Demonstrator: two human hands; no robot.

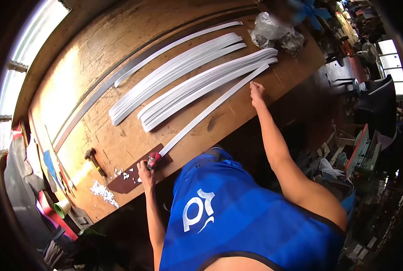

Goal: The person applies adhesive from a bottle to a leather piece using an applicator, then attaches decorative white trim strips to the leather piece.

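My left hand [146,175] is closed around a compact red-and-black hand tool [153,160], whose exact kind I cannot make out. The tool sits at the near end of a long, narrow white strip [210,111], over a dark brown board [125,180]. My right hand [257,94] is closed in a pinch beside the strip's far end. Whether its fingers grip the strip's edge or something small is hidden. Small white offcuts [103,193] lie left of the board, with a few more on it. Beyond the strip lies a thick bundle of similar white strips [206,88].
A second strip bundle [174,77] and a single strip [174,50] lie farther back on the wooden table [75,135]. A hammer [94,161] rests left of the board. Clear plastic bags [273,32] sit at the far right. Rolled materials [62,207] stand at the left edge.
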